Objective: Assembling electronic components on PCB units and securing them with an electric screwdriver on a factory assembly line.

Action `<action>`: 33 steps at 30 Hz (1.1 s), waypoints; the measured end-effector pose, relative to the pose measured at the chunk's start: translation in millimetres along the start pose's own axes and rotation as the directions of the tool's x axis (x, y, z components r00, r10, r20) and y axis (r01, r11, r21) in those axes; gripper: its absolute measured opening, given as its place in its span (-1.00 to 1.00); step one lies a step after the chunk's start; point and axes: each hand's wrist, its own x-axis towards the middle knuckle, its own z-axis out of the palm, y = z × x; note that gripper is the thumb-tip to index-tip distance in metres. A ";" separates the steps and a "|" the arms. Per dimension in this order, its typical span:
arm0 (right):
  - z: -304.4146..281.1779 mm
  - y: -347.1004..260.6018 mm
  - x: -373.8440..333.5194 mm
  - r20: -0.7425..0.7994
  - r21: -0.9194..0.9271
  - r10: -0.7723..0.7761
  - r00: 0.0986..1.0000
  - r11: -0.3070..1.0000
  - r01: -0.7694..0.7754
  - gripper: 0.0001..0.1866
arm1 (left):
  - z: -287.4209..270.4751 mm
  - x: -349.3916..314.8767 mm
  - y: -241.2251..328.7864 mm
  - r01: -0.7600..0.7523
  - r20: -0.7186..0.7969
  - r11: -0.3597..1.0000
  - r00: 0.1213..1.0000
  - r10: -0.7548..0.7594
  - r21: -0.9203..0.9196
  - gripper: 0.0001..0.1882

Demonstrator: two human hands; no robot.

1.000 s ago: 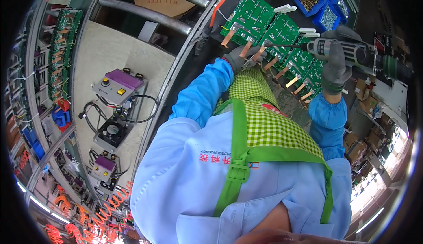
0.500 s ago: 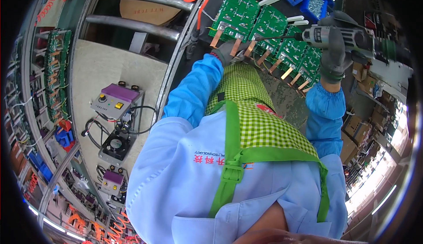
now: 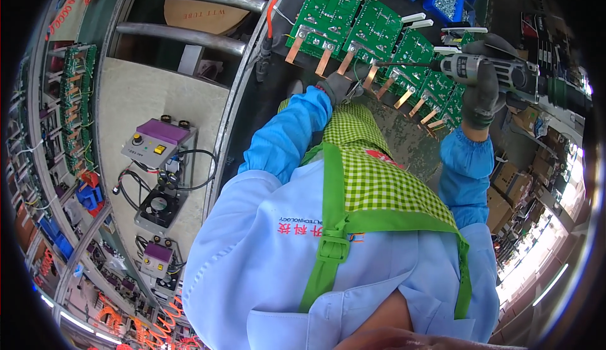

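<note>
A row of green circuit boards [image 3: 375, 32] with copper strips [image 3: 403, 98] along the near edge lies in front of me. In a dark glove, my right hand [image 3: 483, 94] is wrapped round a grey and black power screwdriver [image 3: 466, 68]. Its long thin bit points left, the tip at the top of a copper strip [image 3: 370, 77] near the row's middle. My left hand [image 3: 339, 87], also gloved, is closed below the strips, beside that one. Thin wire or small metal pieces [image 3: 358, 90] show at its fingertips; what exactly it grips is too small to make out.
Blue bins of small fasteners [image 3: 444, 1] stand behind the boards. A coiled orange hose [image 3: 271, 9] hangs at the far left, beside a metal rail [image 3: 183, 38]. Purple-topped control boxes [image 3: 159, 140] with cables sit on the left-hand bench [image 3: 136, 78].
The boards have shifted left in view. The screwdriver's tip is now one copper strip further right along the row, and my left hand has moved slightly right and down.
</note>
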 end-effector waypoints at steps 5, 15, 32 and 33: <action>-5.7 12.5 2.3 0.084 0.109 0.023 0.996 0.994 -0.032 -0.59 | 8.3 15.3 9.8 0.537 0.414 0.328 0.829 -0.376 -0.777 -0.59; -2.8 14.7 1.9 0.122 0.095 0.038 0.992 0.994 -0.050 -0.57 | -1.5 22.9 44.2 0.506 0.451 -0.060 0.703 -0.550 -0.861 -0.50; -9.3 35.2 -3.1 0.170 0.283 -0.051 0.984 0.959 0.001 -0.80 | -4.3 26.4 45.4 0.557 0.435 0.019 0.668 -0.605 -0.830 -0.54; -10.5 34.6 -2.8 0.170 0.344 0.021 0.985 0.935 -0.079 -0.81 | -4.5 27.8 44.2 0.593 0.441 0.042 0.643 -0.626 -0.804 -0.56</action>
